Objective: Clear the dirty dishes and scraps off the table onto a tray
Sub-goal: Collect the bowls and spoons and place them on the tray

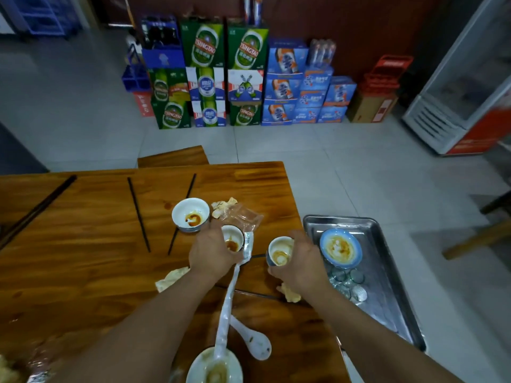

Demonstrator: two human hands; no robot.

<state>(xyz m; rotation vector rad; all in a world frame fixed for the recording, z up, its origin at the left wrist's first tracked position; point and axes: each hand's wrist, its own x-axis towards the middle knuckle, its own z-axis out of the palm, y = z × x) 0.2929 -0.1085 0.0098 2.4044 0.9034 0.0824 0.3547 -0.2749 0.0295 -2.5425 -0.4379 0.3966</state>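
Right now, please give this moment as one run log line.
left hand: holds cup and wrapper | right hand: holds cup near tray | tray: plate, glasses

Glossy wooden table (83, 244), shiny metal tray (387, 272), glazed bowls (190, 214)

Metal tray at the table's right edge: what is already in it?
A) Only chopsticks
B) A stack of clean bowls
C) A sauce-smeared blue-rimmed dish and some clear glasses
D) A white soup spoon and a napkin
C: the metal tray holds a blue-rimmed dish smeared with brown sauce, with clear glasses lying beside it on the near side.
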